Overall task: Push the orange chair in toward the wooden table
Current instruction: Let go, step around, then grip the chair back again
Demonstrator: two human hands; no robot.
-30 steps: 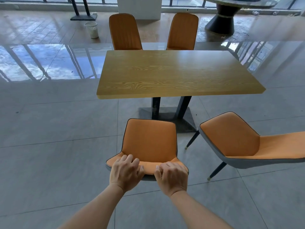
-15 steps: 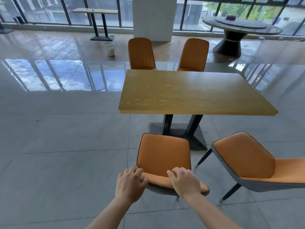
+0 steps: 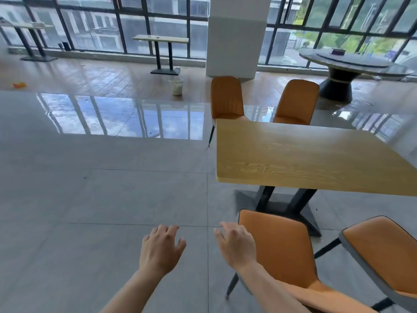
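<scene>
The orange chair [image 3: 282,247] with a grey shell stands in front of the wooden table [image 3: 304,159], its seat facing the table's black pedestal. My left hand [image 3: 161,247] hovers over bare floor to the left of the chair, fingers loosely spread, holding nothing. Beside the chair's left edge my right hand [image 3: 237,245] is lifted off it, fingers relaxed and empty, and its forearm crosses over the chair's backrest at the bottom.
A second orange chair [image 3: 383,256] stands at the lower right. Two more orange chairs [image 3: 228,98] sit behind the table. A white pillar [image 3: 237,35], a small bin [image 3: 176,86], a narrow bench table [image 3: 161,39] and a round dark table [image 3: 352,64] stand farther back.
Both hands have let go of the chair's backrest and lifted away to the left. The view has turned left, so table and chair sit to the right.
</scene>
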